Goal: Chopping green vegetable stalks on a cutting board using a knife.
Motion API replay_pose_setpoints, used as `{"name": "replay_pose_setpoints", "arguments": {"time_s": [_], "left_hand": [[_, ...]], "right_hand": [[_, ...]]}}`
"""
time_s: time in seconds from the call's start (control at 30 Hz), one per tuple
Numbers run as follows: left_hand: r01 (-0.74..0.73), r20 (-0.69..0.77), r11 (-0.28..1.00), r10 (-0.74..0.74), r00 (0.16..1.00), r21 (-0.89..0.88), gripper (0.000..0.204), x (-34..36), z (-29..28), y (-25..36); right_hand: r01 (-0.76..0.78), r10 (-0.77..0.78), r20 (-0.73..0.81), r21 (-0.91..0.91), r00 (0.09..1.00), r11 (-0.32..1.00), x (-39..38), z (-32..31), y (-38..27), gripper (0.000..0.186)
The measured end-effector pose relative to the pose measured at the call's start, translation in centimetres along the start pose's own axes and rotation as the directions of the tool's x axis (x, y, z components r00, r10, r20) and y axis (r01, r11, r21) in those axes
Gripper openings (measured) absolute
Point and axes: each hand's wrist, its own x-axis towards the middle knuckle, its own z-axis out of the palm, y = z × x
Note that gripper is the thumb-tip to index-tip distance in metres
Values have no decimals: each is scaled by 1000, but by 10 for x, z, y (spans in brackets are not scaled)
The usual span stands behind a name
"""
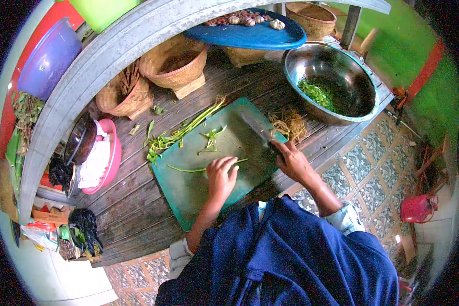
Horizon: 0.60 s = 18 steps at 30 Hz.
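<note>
A green cutting board lies at a slant on the dark plank table. Bent over a long green stem on the board, the fingers of my left hand press it down, and its ends show on both sides of them. My right hand grips a knife by its dark handle, with the blade pointing away to the left over the board's right part. Leafy trimmings sit near the board's middle. Along its far left edge rests a bunch of stems with leaves and roots.
Right of the board are cut-off roots. A steel bowl holding chopped greens stands at the back right. Woven baskets line the back, beneath a blue tray of garlic and shallots. A pink basin is at the left.
</note>
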Motion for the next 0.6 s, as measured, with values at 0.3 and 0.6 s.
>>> {"name": "replay_pose_setpoints", "arguments": {"time_s": [0.3,0.6], "left_hand": [[90,-3,994,-90,996,-63,9,-3,26,0],[23,49,1000,-24,999,19,15,-14,23,3]], "right_hand": [[-79,26,179,294,983,953,-66,1,-19,49],[-5,-29,146,228,989,974,-84,-4,-31,48]]}}
